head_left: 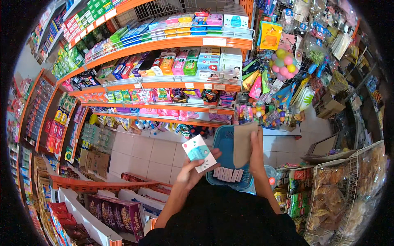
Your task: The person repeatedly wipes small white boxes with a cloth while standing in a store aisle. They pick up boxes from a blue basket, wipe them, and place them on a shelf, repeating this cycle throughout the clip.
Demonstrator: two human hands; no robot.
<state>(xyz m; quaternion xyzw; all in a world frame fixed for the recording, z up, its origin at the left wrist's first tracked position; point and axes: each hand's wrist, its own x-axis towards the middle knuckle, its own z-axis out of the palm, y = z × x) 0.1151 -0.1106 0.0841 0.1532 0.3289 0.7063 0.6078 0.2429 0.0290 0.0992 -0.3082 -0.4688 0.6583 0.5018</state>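
Note:
My left hand (188,174) is closed on a small white and teal box (198,152), its printed face turned up. The fingers curl around its lower edge and right side. In my right hand (257,155) is a flat tan piece (243,143), held by its right edge; whether it is cloth or cardboard I cannot tell. Below both hands sits a blue plastic basket (223,140). Several small whitish boxes (227,174) stand in a row at its near end. The tan piece hides part of the basket.
Ahead rise orange-edged shelves (164,88) packed with boxes and packets. Colourful balls (284,65) and bagged goods hang to the right. A low rack (98,184) of snack boxes lies at near left, and a wire rack (332,192) of bagged food at near right. Pale tiles (147,151) cover the floor.

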